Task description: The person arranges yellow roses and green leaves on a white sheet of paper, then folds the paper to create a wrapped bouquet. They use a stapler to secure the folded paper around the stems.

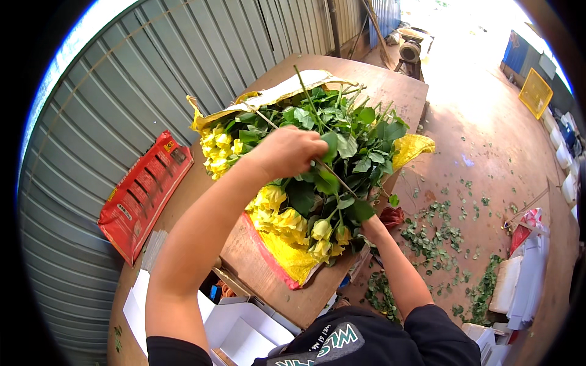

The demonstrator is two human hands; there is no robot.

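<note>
A brown wooden tabletop (268, 268) runs away from the viewer alongside a corrugated metal wall, and spread across its middle is a yellow wrapping sheet (287, 256) with a red edge, carrying a heap of yellow roses (278, 210) with leafy green stems. Over on the left rim lies a flat red printed bag (143, 195), and at the near end sit white cardboard sheets (137, 308). Down on the right, the reddish-brown floor (488, 152) is scattered with stripped green leaves (436, 235).
</note>
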